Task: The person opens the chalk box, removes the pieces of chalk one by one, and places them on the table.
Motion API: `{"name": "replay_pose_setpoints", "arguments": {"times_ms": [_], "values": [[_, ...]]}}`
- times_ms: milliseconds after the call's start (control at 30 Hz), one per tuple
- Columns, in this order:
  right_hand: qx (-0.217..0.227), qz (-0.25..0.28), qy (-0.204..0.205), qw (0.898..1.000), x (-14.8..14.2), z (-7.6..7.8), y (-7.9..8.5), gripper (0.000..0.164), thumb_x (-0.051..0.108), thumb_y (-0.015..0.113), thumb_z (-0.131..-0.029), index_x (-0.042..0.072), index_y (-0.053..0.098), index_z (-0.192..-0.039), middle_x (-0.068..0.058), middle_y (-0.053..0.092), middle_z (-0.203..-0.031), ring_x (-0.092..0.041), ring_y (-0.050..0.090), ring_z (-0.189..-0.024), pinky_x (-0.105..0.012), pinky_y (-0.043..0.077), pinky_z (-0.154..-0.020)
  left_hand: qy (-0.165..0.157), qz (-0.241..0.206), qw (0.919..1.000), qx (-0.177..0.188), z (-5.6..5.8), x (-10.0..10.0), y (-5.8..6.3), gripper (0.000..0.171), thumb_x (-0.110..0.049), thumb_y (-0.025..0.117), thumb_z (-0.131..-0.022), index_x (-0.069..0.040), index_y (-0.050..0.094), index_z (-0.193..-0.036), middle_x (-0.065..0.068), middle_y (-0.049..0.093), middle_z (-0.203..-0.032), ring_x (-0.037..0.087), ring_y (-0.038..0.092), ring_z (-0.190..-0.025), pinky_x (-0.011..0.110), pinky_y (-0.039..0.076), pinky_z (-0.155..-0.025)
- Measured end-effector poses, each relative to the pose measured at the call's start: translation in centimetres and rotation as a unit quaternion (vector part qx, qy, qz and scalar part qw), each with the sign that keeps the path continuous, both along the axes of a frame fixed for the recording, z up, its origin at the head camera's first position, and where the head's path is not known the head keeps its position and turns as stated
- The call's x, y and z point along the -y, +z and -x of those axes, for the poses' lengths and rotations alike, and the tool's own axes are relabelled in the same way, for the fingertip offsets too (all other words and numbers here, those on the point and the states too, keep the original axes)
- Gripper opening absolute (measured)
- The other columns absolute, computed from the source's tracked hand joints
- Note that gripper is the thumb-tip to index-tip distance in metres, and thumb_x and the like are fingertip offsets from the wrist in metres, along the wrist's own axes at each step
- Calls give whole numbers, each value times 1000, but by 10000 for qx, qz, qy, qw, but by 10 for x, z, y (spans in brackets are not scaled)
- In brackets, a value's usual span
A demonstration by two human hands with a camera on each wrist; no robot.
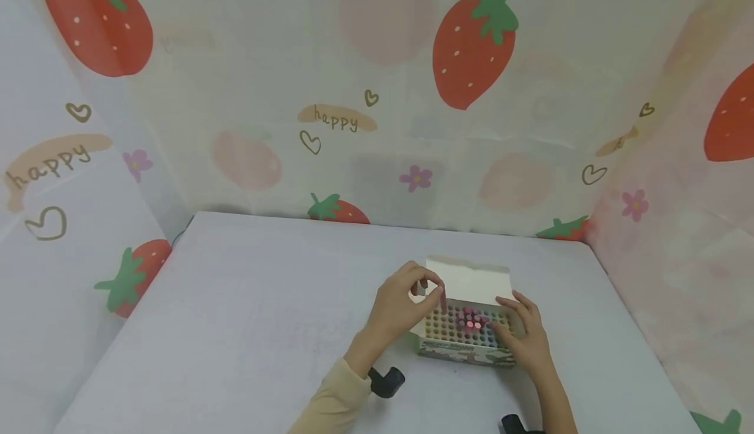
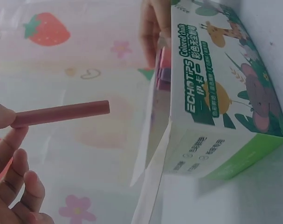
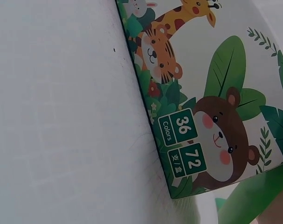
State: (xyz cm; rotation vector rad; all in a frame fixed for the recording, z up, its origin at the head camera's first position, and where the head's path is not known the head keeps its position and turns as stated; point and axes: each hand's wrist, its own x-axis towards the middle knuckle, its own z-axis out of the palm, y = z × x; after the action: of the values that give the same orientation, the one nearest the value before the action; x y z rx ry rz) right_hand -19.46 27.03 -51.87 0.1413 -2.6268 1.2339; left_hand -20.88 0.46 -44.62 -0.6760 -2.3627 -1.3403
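Note:
My left hand [image 1: 396, 304] is raised over the left part of an open chalk box [image 1: 462, 352], pinching a dark red chalk stick [image 2: 62, 113] between thumb and index finger. In the left wrist view the stick is apart from the box, and the other fingers are curled below it. My right hand [image 1: 530, 341] holds the box's right end, thumb at the top opening and fingers by the back corner. Several pink and red chalk sticks [image 1: 472, 323] stand up among the rows of holes. The right wrist view shows mostly the box's printed front [image 3: 220, 140].
The box's white lid [image 1: 468, 280] is folded back behind it. Below sits a white table [image 1: 253, 316], with strawberry-printed cloth [image 1: 389, 139] at the back and sides. A black wrist mount [image 1: 386, 382] sticks out by the left wrist, another [image 1: 514, 424] by the right.

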Motion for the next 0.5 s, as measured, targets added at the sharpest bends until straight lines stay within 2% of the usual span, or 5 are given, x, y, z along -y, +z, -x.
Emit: {"name": "replay_pose_setpoints", "arguments": {"times_ms": [67, 267, 400, 500], "values": [[-27, 12, 9, 10000, -1, -1, 0, 41, 15, 69, -83, 10, 56, -122, -18, 30, -143, -46, 27, -130, -70, 23, -93, 34, -124, 9998, 144, -2, 6, 0, 8, -27, 63, -88, -23, 65, -94, -5, 53, -83, 13, 45, -70, 19, 32, -56], [-9, -91, -38, 10000, -1, 0, -1, 41, 15, 68, -83, 10, 55, -122, -18, 30, -143, -47, 27, -130, -70, 22, -94, 164, -576, 9978, 279, -6, 26, -3, 7, -24, 64, -88, -23, 64, -95, 2, 56, -87, 15, 46, -72, 25, 37, -60], [64, -170, -96, 9998, 0, 1, -2, 42, 16, 68, -83, 10, 55, -123, -18, 29, -144, -47, 26, -130, -70, 21, -95, 332, -768, 9957, 388, -7, 42, -7, 6, -23, 64, -88, -24, 64, -93, -4, 55, -86, 14, 46, -72, 26, 39, -63], [90, -189, -125, 9997, 0, 2, -2, 42, 17, 68, -83, 10, 55, -123, -18, 29, -144, -47, 26, -130, -69, 21, -96, 413, -938, 9937, 452, -8, 53, -10, 6, -21, 65, -87, -20, 64, -93, -3, 56, -88, 17, 48, -72, 24, 38, -65]]}}
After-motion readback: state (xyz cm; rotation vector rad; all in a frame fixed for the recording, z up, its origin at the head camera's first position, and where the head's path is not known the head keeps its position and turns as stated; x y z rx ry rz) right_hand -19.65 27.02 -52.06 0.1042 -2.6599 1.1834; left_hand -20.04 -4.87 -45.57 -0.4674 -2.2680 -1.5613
